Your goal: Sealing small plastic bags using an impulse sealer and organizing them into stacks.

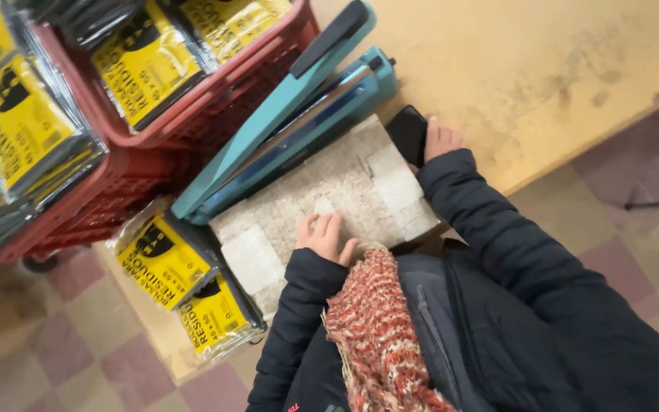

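Sealer work starts nearest the person, at the pale speckled pad (322,191) lying on the bench (543,69) right in front of the teal heat sealer (291,114). The left hand (325,236) rests on that pad with fingers loosely curled, gripping nothing. The right hand (438,140), just right of the sealer, lies mostly behind a sleeve beside a black object (408,131); whether it grips it I cannot tell. The sealer's arm stands raised, so it could drop onto fingers. Left of the sealer, yellow-labelled packets (165,259) overhang the bench edge and may slide off. Beyond the sealer, red crates (192,114) hold more packets.
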